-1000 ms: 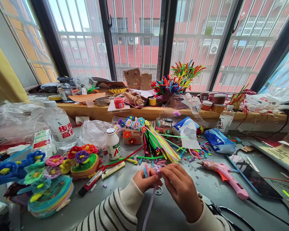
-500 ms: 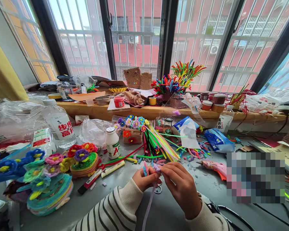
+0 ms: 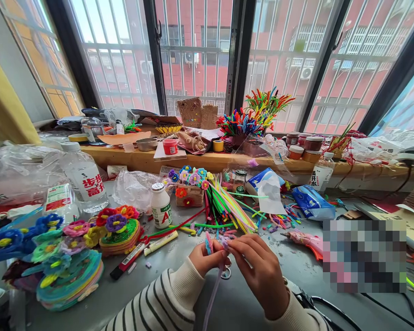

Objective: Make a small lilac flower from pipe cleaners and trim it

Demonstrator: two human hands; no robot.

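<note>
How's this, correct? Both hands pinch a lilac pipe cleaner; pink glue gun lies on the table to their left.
Wrong side: in the head view the pink glue gun lies on the table to their right. The left hand and right hand do pinch the lilac pipe cleaner.

Left grip (image 3: 205,261) and right grip (image 3: 262,273) meet at the fingertips, both pinched closed, forearms angled inward

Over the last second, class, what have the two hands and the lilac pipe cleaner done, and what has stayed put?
Almost nothing moved. The left hand and right hand keep pinching the coiled top of the lilac fuzzy pipe cleaner, fingertips shifting only slightly; nothing was taken up or let go. Its tail still hangs between the wrists. The pink glue gun and small white plastic bottle stayed put.
</note>
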